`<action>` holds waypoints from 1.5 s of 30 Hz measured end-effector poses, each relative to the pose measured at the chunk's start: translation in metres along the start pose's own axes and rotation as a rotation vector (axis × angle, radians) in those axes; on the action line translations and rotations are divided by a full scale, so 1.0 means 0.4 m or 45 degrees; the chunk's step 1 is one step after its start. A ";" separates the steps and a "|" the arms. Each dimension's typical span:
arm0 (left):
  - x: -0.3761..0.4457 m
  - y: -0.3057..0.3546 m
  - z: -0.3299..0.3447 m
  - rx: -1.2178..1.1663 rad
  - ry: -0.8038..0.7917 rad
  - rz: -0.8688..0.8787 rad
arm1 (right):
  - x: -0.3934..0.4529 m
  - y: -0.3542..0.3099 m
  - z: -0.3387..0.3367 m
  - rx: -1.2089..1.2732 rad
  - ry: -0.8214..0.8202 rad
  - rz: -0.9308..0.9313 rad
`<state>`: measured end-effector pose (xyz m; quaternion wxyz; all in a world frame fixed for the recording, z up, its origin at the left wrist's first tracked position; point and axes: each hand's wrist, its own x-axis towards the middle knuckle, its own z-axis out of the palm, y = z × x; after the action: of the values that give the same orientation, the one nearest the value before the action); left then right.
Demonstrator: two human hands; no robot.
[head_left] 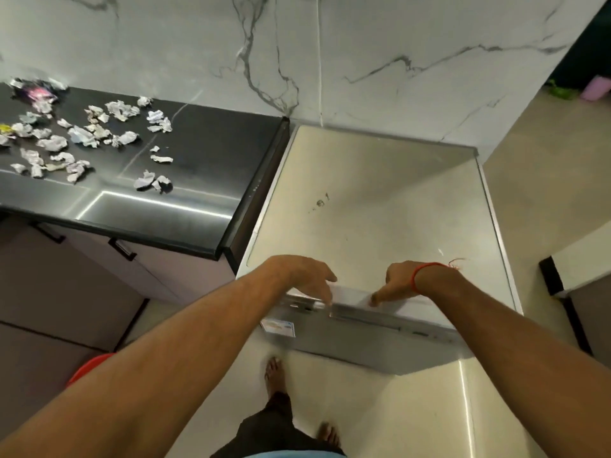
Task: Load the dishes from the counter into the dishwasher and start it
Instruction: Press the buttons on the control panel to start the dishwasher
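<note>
The counter (205,166) at left carries only paper scraps (82,133). The dishwasher (380,209) stands right of it, its door edge (363,309) running left to right below both hands. The left hand (307,276) and right hand (396,282) press extended fingers on that edge, equally near it and gripping nothing.

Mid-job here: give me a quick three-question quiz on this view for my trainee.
1. True or false: both hands are at the dishwasher's top front edge.
2. What litters the black counter? A plates; B crumpled paper scraps; C cups.
3. Which wrist wears the red thread?

Key: 1 true: left hand and right hand both reach that edge. 2 B. 3 right.
</note>
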<state>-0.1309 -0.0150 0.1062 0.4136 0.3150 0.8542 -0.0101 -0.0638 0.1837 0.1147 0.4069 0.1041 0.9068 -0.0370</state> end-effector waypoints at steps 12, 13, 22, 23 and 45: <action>0.087 -0.290 -0.553 0.017 0.684 -0.087 | 0.148 -0.106 -0.502 0.178 0.586 -0.157; 0.085 -0.303 -0.586 0.026 0.756 -0.097 | 0.146 -0.110 -0.521 0.188 0.638 -0.155; 0.125 -0.436 -1.037 0.198 1.156 -0.134 | 0.209 -0.180 -0.879 0.339 1.046 -0.188; 0.134 -0.441 -1.068 0.208 1.179 -0.147 | 0.215 -0.182 -0.908 0.343 1.073 -0.185; 0.242 -0.440 -1.165 0.197 1.314 -0.137 | 0.263 -0.175 -0.965 0.441 1.151 -0.118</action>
<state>-0.5980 0.0247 0.3008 -0.0866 0.2645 0.9585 0.0622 -0.4291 0.1905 0.2920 -0.0533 0.1356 0.9769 -0.1563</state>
